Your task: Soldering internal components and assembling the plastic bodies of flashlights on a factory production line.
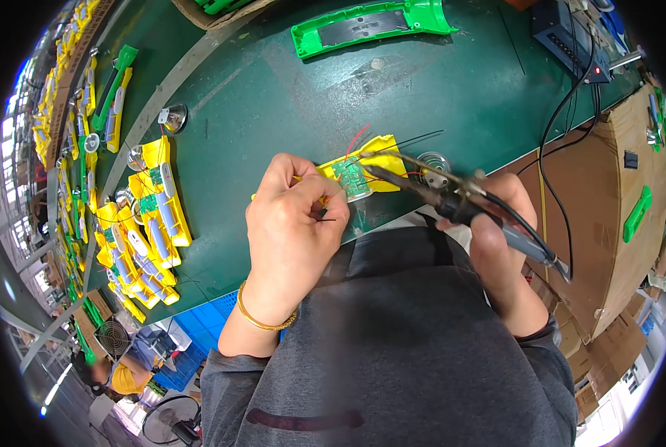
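My right hand [500, 238] grips a soldering iron [452, 205] with a dark grip, a grey handle end and a thin feed tube along it. Its tip points left, over a green circuit board [350, 177] in a yellow plastic housing [383, 145]. My left hand [292, 212] is closed at the housing's left end, with fingertips pinched together; a short dark wire end [324, 220] sticks out from them. Red and black wires rise from the board. A round clear-and-silver part [435, 165] lies just right of the housing, partly behind the iron.
Yellow housings with boards and grey-blue cells [154, 216] are piled at left, near a round metal part [172, 118]. A green casing [370, 31] lies at the far edge. A blue control box [564, 41] with black cables stands far right, above a cardboard box [579, 216].
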### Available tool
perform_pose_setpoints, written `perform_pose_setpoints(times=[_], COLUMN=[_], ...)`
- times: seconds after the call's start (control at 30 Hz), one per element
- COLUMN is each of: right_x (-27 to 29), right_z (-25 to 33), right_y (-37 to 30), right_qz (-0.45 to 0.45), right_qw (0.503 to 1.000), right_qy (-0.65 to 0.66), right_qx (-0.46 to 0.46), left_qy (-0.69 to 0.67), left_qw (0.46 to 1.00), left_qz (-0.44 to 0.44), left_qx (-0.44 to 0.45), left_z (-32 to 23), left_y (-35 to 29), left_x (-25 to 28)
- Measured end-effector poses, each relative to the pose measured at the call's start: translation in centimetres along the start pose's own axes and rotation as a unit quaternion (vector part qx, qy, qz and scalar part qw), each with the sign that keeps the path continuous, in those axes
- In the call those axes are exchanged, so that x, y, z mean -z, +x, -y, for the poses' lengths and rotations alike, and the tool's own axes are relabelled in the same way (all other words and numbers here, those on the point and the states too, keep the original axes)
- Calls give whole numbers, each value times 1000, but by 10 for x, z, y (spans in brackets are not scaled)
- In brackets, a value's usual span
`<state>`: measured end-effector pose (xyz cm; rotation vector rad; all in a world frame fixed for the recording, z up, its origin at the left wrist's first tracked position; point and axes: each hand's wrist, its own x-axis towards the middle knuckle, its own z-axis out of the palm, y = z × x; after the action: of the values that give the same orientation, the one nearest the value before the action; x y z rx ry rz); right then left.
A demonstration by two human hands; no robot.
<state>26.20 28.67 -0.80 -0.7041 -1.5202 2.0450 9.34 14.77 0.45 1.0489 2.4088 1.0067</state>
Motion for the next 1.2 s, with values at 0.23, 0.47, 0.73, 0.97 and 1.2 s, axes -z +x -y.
perform_pose_setpoints(times=[0.23,0.47,0.73,0.97,1.2], right_x=[-44,15,9,7,7], right_z=[0,-1,5,12,5], right_y=[33,-3,-3,0,2], right_qz=[21,68,72,75,36], right_qw=[997,970,970,963,996], right_qy=[78,-233,-232,-259,-81], right_qx=[-15,30,21,26,-2], left_qy=[13,-5,-6,-20,-10], left_qw=[1000,1000,1000,1000,1000], left_qz=[-4,24,22,-2,5], left_qx=[-21,2,5,2,-3], left_z=[0,-3,-2,-4,-6], left_y=[1,2,3,3,4], left_x=[-2,3,1,-1,1])
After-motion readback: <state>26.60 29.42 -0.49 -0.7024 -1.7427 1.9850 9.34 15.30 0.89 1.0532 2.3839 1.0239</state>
